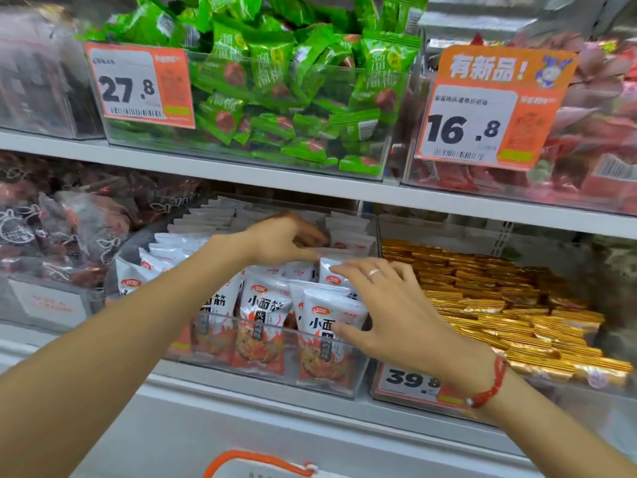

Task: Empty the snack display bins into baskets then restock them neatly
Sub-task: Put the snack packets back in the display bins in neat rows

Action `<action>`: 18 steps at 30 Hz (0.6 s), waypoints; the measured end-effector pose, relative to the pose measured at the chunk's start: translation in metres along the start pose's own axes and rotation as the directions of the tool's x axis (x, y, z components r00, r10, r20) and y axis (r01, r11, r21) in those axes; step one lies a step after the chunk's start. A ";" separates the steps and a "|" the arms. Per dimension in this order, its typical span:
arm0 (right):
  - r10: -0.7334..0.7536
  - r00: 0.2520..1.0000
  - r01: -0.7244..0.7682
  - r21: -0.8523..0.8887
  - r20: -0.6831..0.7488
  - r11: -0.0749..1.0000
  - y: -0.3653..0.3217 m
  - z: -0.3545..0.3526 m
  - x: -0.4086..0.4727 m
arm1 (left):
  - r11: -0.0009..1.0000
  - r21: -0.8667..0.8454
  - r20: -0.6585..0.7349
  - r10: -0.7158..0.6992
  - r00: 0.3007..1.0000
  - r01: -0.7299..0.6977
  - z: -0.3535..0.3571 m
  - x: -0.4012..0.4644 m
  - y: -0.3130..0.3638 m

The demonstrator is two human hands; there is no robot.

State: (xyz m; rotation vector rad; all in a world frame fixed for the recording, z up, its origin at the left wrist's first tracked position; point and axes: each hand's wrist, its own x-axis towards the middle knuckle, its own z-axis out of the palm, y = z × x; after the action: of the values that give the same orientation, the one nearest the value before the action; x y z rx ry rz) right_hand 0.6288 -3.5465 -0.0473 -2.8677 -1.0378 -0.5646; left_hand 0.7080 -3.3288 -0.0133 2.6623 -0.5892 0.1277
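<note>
A clear plastic bin point(262, 369) on the lower shelf holds several white and orange snack packets point(263, 315) standing upright in rows. My left hand point(282, 239) reaches over the middle of the bin with its fingers curled among the rear packets; whether it grips one I cannot tell. My right hand point(396, 305) rests with spread fingers on the front right packets, thumb against the front packet point(327, 339). It wears a ring and a red cord bracelet. The orange rim of a basket point(258, 460) shows at the bottom edge.
Right of the bin lies a bin of gold-wrapped bars point(499, 305) with a 39.8 price tag point(410, 379). Left is a bin of dark red packets point(69, 236). The upper shelf carries green packets point(275, 81) and red packets point(586, 132) behind price tags.
</note>
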 end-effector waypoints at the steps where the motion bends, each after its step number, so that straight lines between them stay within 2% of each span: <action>1: 0.013 0.998 -0.013 -0.007 0.064 1.000 -0.001 -0.005 0.003 | 0.999 0.040 -0.034 -0.006 0.999 0.007 -0.001 -0.010 -0.001; 4: 0.021 0.981 -0.011 -0.051 0.195 0.999 -0.003 -0.023 0.013 | 0.991 0.133 -0.138 0.027 0.990 -0.008 -0.001 -0.049 -0.004; 8: 0.004 0.965 -0.006 0.006 0.261 1.000 -0.008 -0.037 0.025 | 0.938 0.343 0.020 0.052 0.998 -0.056 0.003 -0.082 -0.020; 10: -0.006 0.968 0.010 -0.016 0.249 1.000 -0.013 -0.037 0.027 | 0.918 0.395 0.008 0.047 0.999 -0.046 0.003 -0.086 -0.025; 12: -0.006 0.966 0.021 -0.053 0.260 0.998 -0.018 -0.036 0.033 | 0.911 0.410 -0.039 0.054 0.998 -0.033 0.001 -0.087 -0.027; 16: 0.010 0.908 0.008 -0.042 0.418 0.999 -0.021 -0.037 0.052 | 0.952 0.307 -0.057 -0.004 0.998 0.021 0.002 -0.089 -0.030; 18: 0.005 0.934 -0.002 -0.010 0.358 1.000 -0.021 -0.032 0.056 | 0.964 0.265 -0.069 -0.010 0.998 0.028 0.001 -0.089 -0.033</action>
State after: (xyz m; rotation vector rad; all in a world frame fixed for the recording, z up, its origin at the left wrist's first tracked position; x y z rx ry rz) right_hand 0.6450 -3.5010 0.0003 -3.0503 -1.0678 -0.0387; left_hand 0.6415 -3.2681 -0.0422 2.9078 -0.5595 0.3095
